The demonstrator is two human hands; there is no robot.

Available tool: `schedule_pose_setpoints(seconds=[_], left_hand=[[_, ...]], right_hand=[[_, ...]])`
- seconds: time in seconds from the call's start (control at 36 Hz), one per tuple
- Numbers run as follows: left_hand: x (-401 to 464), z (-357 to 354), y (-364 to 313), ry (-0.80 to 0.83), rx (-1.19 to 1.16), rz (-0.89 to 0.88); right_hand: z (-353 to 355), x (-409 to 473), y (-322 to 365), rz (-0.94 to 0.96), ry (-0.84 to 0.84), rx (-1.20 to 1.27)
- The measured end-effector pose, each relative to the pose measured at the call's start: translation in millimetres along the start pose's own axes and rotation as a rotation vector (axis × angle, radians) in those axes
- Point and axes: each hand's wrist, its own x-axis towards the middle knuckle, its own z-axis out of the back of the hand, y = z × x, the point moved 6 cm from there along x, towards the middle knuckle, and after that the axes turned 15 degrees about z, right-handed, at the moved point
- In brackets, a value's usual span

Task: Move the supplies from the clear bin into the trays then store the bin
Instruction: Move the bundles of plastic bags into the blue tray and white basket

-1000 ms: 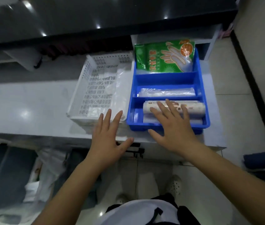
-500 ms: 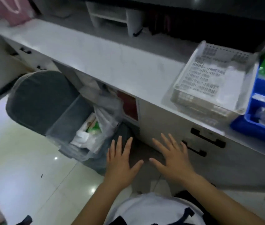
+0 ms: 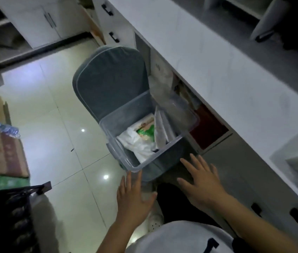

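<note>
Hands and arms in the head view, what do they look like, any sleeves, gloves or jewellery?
Both the left hand and the right hand are bare: no gloves, and no rings or watch that can be made out. The forearms are uncovered as far as the frame shows, so no sleeve reaches them. Below is a white top with a dark marking.

- The clear bin (image 3: pixel 150 136) sits on a chair seat (image 3: pixel 111 83), just beyond the fingers (image 3: pixel 129 179) of the left hand (image 3: pixel 132 198).
- Packets (image 3: pixel 140 137) lie inside the bin.
- The right hand (image 3: pixel 202 185) hovers near the bin's near-right corner, apparently not touching.
- The tabletop (image 3: pixel 217 70) runs along the right of both hands.
- Stacked boxes (image 3: pixel 4 152) stand on the floor (image 3: pixel 53 125), well apart to the left.
</note>
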Motion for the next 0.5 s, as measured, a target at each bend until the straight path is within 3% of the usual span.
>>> schedule_pose_setpoints(seconds=[0.39, 0.5], left_hand=[[148, 55, -10, 0.029, -0.062, 0.333], [172, 44, -28, 0.018, -0.159, 0.300]], right_hand=[[-21, 200, -16, 0.241, 0.360, -0.055], [-25, 232, -27, 0.313, 0.463, -0.157]])
